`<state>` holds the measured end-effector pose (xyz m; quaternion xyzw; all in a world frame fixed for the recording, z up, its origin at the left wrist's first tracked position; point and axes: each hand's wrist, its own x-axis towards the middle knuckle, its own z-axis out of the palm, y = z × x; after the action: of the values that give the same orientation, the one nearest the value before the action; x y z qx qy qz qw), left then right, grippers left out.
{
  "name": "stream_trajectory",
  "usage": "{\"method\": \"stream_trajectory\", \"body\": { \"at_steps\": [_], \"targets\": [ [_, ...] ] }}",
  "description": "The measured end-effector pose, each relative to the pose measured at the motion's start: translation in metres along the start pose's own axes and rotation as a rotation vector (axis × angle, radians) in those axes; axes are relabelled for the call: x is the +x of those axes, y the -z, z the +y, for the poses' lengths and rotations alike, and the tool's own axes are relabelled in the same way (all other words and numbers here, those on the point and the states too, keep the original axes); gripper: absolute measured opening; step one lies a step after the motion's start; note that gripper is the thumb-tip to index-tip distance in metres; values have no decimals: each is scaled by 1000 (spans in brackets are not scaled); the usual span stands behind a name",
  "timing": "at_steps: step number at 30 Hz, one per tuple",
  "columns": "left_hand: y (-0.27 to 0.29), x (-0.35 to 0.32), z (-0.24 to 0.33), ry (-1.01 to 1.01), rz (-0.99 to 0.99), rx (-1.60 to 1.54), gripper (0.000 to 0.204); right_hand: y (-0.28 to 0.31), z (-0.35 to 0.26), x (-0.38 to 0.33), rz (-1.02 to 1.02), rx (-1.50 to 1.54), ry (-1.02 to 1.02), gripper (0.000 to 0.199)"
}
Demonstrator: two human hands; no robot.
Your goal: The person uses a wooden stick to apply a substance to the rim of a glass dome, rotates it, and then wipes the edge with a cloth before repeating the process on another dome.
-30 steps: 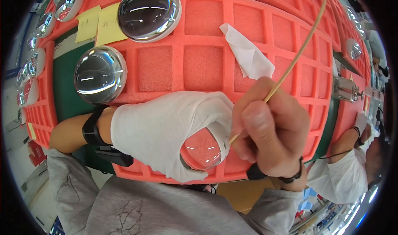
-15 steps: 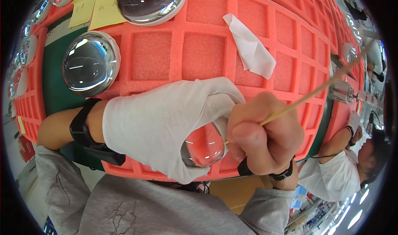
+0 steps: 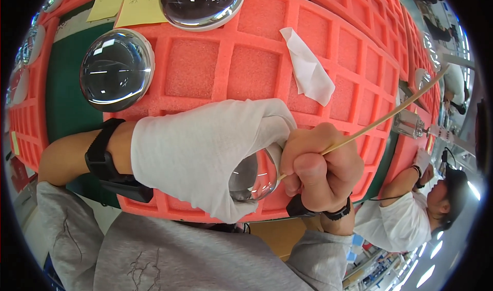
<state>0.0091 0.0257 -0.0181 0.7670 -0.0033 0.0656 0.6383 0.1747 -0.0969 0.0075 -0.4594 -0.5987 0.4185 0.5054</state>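
My left hand (image 3: 215,147), in a white glove, is wrapped round a clear glass lens (image 3: 251,175) above the near edge of the pink foam tray. My bare right hand (image 3: 326,165) is closed in a pinch on a thin wooden stick (image 3: 382,120). The stick's long end slants up to the right, and its lower tip meets the rim of the lens. What is on that tip is too small to tell. A folded white wipe (image 3: 309,72) lies on the tray beyond my right hand.
The pink foam tray (image 3: 222,60) has rows of square pockets. Two large domed lenses (image 3: 117,70) (image 3: 203,3) rest at its far left, near yellow paper notes (image 3: 138,6). A glass bottle (image 3: 409,124) stands at right. A co-worker (image 3: 398,214) sits beyond it.
The view has shifted slightly, moving the far lenses and wipe in the picture. My left hand keeps its hold on the lens, and the stick's angle has changed a little.
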Motion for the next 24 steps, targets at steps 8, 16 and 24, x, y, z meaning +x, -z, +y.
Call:
{"method": "stream_trajectory", "body": {
  "at_steps": [8, 16, 24],
  "targets": [
    [-1, 1, -5, -92, 35, -21, 51, 2, 1, 3, -45, -70, 100, 24],
    [0, -3, -2, 129, -80, -75, 56, 7, 4, 5, -145, -33, 86, 22],
    [12, 0, -4, -173, -35, 42, 72, 5, -3, -10, 199, 282, 177, 23]
  ]
}}
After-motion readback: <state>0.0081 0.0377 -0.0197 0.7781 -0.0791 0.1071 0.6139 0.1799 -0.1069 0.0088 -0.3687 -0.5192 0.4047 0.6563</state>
